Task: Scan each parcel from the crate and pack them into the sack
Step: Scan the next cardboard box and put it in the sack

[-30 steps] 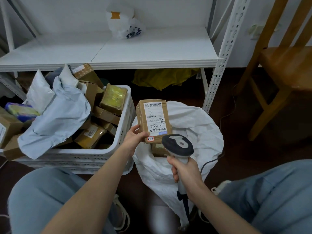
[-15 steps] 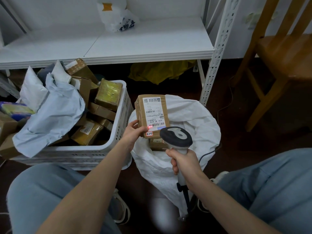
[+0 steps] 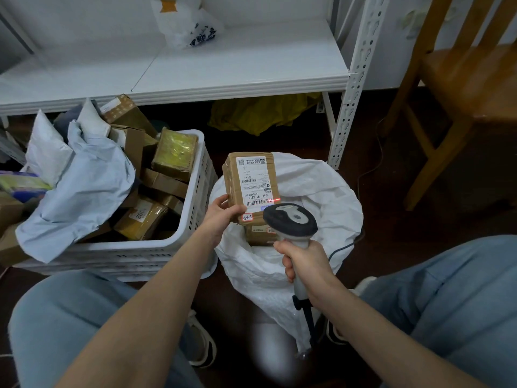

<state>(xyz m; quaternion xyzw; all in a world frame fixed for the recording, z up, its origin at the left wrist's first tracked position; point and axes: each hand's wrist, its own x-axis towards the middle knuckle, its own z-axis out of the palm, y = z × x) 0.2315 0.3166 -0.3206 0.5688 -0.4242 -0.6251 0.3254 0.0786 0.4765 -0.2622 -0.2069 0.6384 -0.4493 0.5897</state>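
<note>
My left hand point(image 3: 223, 212) grips the lower left corner of a brown cardboard parcel point(image 3: 251, 183), held upright over the open white sack point(image 3: 321, 191) with its white shipping label facing me. A red scan line glows on the label's lower barcode. My right hand point(image 3: 300, 260) is wrapped round the handle of a grey barcode scanner point(image 3: 291, 221), whose head sits just below and right of the parcel. Another brown parcel point(image 3: 258, 233) lies inside the sack. The white crate point(image 3: 193, 191) at left holds several boxes and soft mailer bags.
A white metal shelf point(image 3: 223, 65) stands behind, with a plastic bag point(image 3: 187, 23) on it and yellow cloth point(image 3: 260, 113) underneath. A wooden chair point(image 3: 461, 79) is at the right. My knees in blue jeans frame the sack. The scanner's cable runs down to the dark floor.
The parcel and scanner have stayed together over the sack. A red scan line now shows on the label's barcode. The view has tilted slightly downward.
</note>
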